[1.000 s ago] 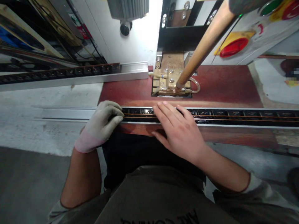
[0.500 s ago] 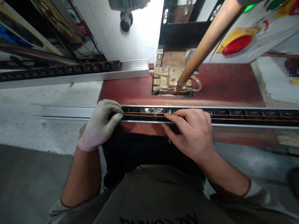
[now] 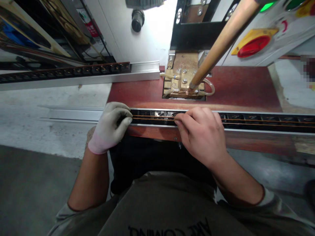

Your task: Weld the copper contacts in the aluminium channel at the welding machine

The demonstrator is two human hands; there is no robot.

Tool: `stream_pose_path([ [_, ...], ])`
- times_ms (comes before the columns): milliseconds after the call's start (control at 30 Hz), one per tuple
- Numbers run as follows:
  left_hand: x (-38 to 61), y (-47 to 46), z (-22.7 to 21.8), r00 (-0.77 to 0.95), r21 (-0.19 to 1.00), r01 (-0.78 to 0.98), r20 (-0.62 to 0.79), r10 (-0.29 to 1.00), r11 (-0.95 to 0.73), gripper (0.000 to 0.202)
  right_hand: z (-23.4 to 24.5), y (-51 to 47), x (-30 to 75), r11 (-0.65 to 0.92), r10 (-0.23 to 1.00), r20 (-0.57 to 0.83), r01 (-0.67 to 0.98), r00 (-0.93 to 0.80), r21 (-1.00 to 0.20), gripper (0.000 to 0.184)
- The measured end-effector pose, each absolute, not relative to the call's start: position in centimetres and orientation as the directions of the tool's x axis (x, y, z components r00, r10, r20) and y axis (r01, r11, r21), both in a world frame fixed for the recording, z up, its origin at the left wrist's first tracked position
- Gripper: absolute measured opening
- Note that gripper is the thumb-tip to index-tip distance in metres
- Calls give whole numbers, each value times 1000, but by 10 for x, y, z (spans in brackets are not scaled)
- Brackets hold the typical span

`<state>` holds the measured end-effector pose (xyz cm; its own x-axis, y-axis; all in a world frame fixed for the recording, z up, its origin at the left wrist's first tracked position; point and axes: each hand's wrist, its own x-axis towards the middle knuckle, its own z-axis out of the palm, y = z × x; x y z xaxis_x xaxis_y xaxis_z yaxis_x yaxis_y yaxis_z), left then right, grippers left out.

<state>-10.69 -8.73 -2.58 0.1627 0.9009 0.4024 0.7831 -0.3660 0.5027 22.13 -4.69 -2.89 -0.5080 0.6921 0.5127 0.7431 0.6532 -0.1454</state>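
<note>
Two thin copper-coloured strips (image 3: pixel 152 117) run lengthwise over a row of black segmented parts (image 3: pixel 256 118) set in a long aluminium channel (image 3: pixel 261 132). At the strips' left end, my left hand (image 3: pixel 110 126), in a pale glove, pinches them between thumb and fingers. My right hand (image 3: pixel 203 134), bare, has thumb and forefinger pressed together on the strips farther right; its other fingers curl over the channel. A shiny metallic patch (image 3: pixel 161 114) shows among the black parts between the hands. The fingertips hide the exact grip points.
Behind the channel stands a brass block with hoses (image 3: pixel 183 83), a thick copper-coloured rod (image 3: pixel 221 46) slanting down to it. A second channel (image 3: pixel 145 70) with black parts lies at the back left. A red knob (image 3: pixel 254 46) sits on the machine at right. The board (image 3: pixel 241 85) is reddish.
My right thumb has closed up against the forefinger on the strips, where it was apart before. The left hand keeps its pinch. The whole view has shifted slightly.
</note>
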Motion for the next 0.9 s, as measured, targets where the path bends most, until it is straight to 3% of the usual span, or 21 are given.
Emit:
stream_pose_path([
  [367, -110, -83, -18, 247, 475, 791, 330, 911, -386, 13, -18, -41, 227, 668, 714, 410, 727, -567, -160, 26],
  [633, -102, -86, -18, 195, 458, 828, 304, 932, -323, 17, -38, -54, 227, 680, 605, 576, 733, -550, -13, 20],
  [800, -93, -95, -40, 68, 440, 853, 440, 895, -281, 12, -40, -66, 225, 686, 585, 560, 727, -587, 45, 28],
  [900, -95, -102, -48, 21, 488, 828, 463, 886, -275, 12, -38, -68, 224, 715, 565, 551, 698, -614, 46, 33],
])
